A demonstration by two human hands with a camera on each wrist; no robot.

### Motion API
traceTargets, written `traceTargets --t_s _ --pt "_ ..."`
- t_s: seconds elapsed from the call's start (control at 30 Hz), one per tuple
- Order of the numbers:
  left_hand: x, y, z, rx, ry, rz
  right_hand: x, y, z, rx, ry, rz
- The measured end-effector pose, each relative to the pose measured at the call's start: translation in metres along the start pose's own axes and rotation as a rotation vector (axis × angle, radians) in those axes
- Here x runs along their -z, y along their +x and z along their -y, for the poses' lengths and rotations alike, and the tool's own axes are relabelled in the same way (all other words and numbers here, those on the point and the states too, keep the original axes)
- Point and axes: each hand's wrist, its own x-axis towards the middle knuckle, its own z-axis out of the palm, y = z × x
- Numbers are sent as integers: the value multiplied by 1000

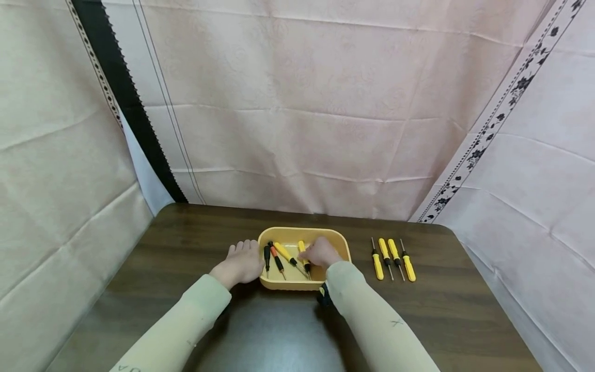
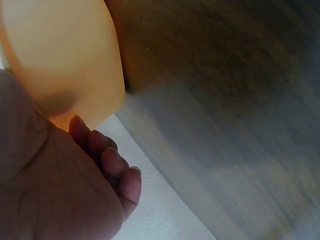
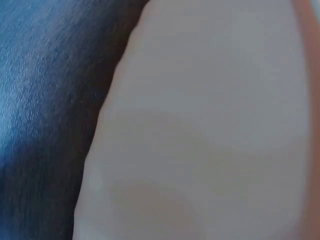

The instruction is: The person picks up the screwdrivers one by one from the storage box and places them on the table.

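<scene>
R hand in the tray, L hand at its side

Big pale cloths [image 1: 325, 129] hang all round, prob. to hide the room. Next is the brown wood surface [image 1: 186, 248], flat, so stuff can lie on it w/o rolling far. Two arms in pale sleeves [image 1: 381, 315] reach over it.

The yellow tray [image 1: 290, 285] sits near the middle, prob. so both hands can get to it. It has walls all round, which help b/c small tools can't roll out.

The L hand [image 1: 244, 262] rests at the tray's L end, fingers loose and not wrapped round anything; prob. there so the tray won't slide. The R hand [image 1: 322, 252] is down inside, over the R part. Its grip: can't tell how wide or if it's got hold of anything, b/c the R wrist cam is a blur. Its fingertips are at a yellow screwdriver [image 1: 302, 246].

L of that, in the tray: another yellow screwdriver [image 1: 284, 251], lying aslant, then an orange screwdriver [image 1: 278, 261] and a black screwdriver [image 1: 267, 254].

R of the tray, 4 yellow screwdrivers [image 1: 409, 267] lie in a row. Outer 2 have handles near the person, inner 2 the other way; spaced out, prob. so each is easy to see.
</scene>
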Motion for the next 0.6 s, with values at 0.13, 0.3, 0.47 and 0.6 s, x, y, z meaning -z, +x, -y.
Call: traceTargets --t_s 0.13,0.3,0.47,0.6 --pt "2 -3 -1 -1 7 -2 6 -2 -4 -34 194 58" --pt "2 -3 0 -5 22 -4 10 -3 -5 -36 302 87" --pt "3 -4 0 -8 25 -10 21 -7 -2 15 333 102" --pt "0 -3 0 -10 18 -21 36 -11 -1 66 367 105"
